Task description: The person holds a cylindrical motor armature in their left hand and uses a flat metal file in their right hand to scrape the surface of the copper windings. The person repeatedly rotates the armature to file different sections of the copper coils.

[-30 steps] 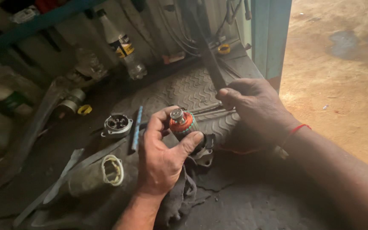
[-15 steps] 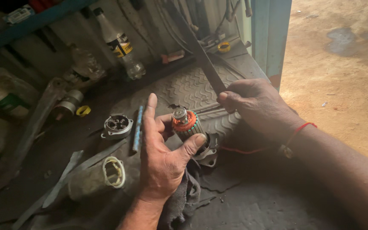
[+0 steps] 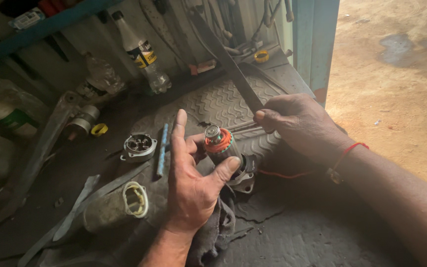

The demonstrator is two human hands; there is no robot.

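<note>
2 labelled bottles: yellow-black label [image 3: 143, 55], perhaps green label [image 3: 15, 121].

Metal parts on a ribbed rubber mat

Armature [image 3: 222, 146]: dull steel, orange coating. Blade [image 3: 226, 58]: dark matt metal. Mat [image 3: 213, 101]: grimy ribbed rubber. Rag [image 3: 218, 232]: grey cloth.

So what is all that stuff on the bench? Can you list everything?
motor armature: 1, grey with orange band, in left hand
long flat blade: 1, dark, held by right hand
round metal cap: 1, silver, left of the hand
cylinder housing: 1, dirty grey, lying front left
plastic bottles: about 3, clear, at back
yellow ring: 1, by the vice
rubber mat: 1, black, under everything
rag: 1, grey, beneath wrist
left hand: 1
right hand: 1, red thread on wrist
</note>
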